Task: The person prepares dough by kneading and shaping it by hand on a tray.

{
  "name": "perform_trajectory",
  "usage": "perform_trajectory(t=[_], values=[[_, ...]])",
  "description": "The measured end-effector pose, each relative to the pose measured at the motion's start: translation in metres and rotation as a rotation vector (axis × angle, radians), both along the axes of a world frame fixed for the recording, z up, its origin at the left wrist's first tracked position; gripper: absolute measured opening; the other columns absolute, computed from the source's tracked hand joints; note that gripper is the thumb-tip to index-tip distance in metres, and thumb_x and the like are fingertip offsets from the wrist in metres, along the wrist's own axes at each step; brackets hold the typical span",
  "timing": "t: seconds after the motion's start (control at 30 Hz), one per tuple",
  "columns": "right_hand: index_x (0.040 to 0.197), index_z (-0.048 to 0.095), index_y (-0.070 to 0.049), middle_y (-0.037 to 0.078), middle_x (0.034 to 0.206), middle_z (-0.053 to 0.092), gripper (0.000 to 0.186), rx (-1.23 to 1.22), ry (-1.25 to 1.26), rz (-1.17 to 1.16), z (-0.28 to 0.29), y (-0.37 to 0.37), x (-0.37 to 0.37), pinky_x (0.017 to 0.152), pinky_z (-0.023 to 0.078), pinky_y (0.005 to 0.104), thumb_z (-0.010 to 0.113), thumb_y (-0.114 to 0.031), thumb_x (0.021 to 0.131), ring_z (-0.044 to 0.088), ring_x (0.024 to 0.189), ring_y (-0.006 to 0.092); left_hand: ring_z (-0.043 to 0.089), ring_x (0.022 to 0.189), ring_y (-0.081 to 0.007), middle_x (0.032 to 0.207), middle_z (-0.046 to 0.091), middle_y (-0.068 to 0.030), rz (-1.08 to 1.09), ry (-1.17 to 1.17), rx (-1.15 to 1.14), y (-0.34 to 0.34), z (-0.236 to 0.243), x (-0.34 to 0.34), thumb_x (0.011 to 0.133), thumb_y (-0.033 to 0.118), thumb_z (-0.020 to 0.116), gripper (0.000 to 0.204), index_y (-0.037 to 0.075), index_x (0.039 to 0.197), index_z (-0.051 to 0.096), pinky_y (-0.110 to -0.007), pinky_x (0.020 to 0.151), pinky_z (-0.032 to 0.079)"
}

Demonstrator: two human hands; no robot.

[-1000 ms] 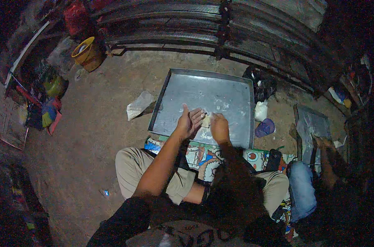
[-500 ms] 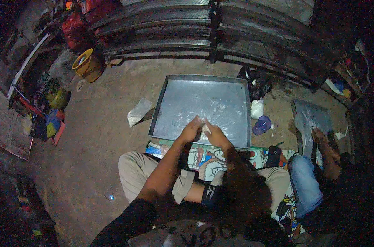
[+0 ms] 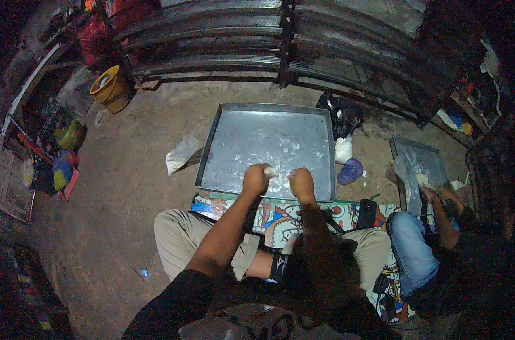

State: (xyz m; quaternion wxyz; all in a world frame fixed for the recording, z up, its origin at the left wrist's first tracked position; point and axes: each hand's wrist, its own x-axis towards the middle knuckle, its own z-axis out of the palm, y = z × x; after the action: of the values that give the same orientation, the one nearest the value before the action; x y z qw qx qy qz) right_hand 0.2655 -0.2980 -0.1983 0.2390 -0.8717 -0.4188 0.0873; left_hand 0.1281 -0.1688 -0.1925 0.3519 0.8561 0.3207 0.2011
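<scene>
L hand [image 3: 255, 181] grips lump [image 3: 271, 171], R hand [image 3: 302, 183] nr tray [image 3: 263, 127] edge, room fwd.

Clear lettering shows in one place only: the grey front of the person's shirt [image 3: 257, 326], at the lower edge of the view, carries large dark printed letters in a curved row, partly cut off by the edge and lost in shadow, so the full wording cannot be read. A dark band [image 3: 279, 268] around the person's lower leg bears a small pale mark, too small to tell as letters or a logo. The mat [image 3: 286, 218] is covered in bold-outlined cartoon pictures in white, red and blue; whether any letters stand among them cannot be made out.
</scene>
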Motion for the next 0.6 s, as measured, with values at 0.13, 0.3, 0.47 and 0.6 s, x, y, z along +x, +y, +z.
perform_trajectory(t=[0.13, 0.3, 0.47, 0.6], values=[[0.104, 0.067, 0.004, 0.029, 0.111, 0.058, 0.047, -0.161, -0.116, 0.108, -0.003, 0.014, -0.028, 0.087, 0.052, 0.0461, 0.077, -0.033, 0.077, 0.061, 0.102, 0.04, 0.071, 0.087, -0.0316, 0.094, 0.072, -0.0181, 0.217, -0.203, -0.062, 0.04, 0.01, -0.032, 0.08, 0.016, 0.072, 0.026, 0.004, 0.103, 0.071, -0.038, 0.078, 0.055], [0.1, 0.071, -0.003, 0.023, 0.106, 0.06, 0.033, -0.082, -0.026, 0.321, -0.024, 0.027, -0.042, 0.085, 0.052, 0.0455, 0.079, -0.019, 0.073, 0.062, 0.099, 0.0389, 0.068, 0.097, -0.0365, 0.101, 0.071, -0.0199, 0.125, -0.112, -0.004, 0.048, 0.023, -0.031, 0.086, 0.02, 0.067, 0.036, 0.001, 0.116, 0.065, -0.04, 0.088, 0.053], [0.093, 0.073, -0.004, 0.02, 0.096, 0.063, 0.017, 0.036, -0.046, 0.291, -0.019, 0.06, -0.048, 0.082, 0.053, 0.0434, 0.064, -0.016, 0.084, 0.063, 0.089, 0.038, 0.067, 0.1, -0.0379, 0.106, 0.069, -0.0225, 0.254, -0.39, 0.012, 0.087, -0.036, -0.039, 0.087, 0.014, 0.063, 0.04, -0.001, 0.124, 0.06, -0.039, 0.091, 0.051], [0.106, 0.069, -0.001, 0.024, 0.104, 0.063, 0.031, 0.062, -0.328, 0.156, 0.0, 0.026, -0.023, 0.09, 0.05, 0.0464, 0.062, -0.024, 0.087, 0.061, 0.099, 0.0408, 0.07, 0.093, -0.0303, 0.1, 0.071, -0.0192, 0.223, -0.222, -0.038, 0.067, 0.011, -0.046, 0.084, 0.008, 0.063, 0.03, 0.005, 0.114, 0.068, -0.037, 0.085, 0.053]])
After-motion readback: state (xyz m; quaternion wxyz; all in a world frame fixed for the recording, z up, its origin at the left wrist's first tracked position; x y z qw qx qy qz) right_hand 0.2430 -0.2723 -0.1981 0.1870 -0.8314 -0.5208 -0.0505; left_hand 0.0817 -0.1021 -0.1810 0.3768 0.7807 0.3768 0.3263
